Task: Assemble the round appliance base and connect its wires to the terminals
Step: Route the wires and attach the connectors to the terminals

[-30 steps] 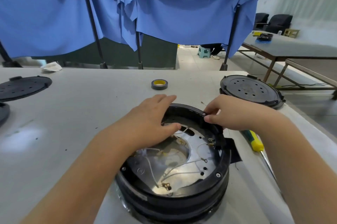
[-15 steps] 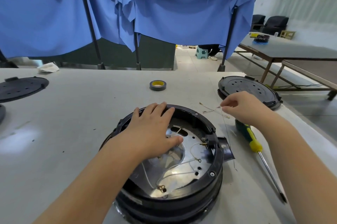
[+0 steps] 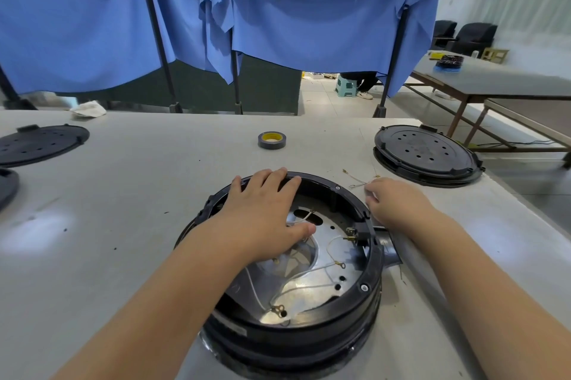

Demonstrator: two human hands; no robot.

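The round appliance base (image 3: 369,280) lies open side up at the table's near middle, a black ring around a silver metal plate. Thin white wires (image 3: 312,274) with brass lugs lie loose on that plate, and a brass terminal (image 3: 350,233) sits at the inner right wall. My left hand (image 3: 262,219) rests flat over the far left rim, fingers straight, thumb over the plate. My right hand (image 3: 395,203) is on the table just outside the far right rim, fingers curled, pinching a small bundle of loose wires (image 3: 358,182) that fans out on the tabletop.
A grey tape roll (image 3: 272,140) with a yellow core stands behind the base. A black perforated lid (image 3: 426,154) lies at the far right near the table's edge, another lid (image 3: 40,143) at the far left. A white rag (image 3: 88,109) lies at the back. Blue curtains hang behind.
My right hand left the base's rim, drew a bundle of loose wires out to the right, then came down onto the table beside the rim. My left hand stayed on the base.
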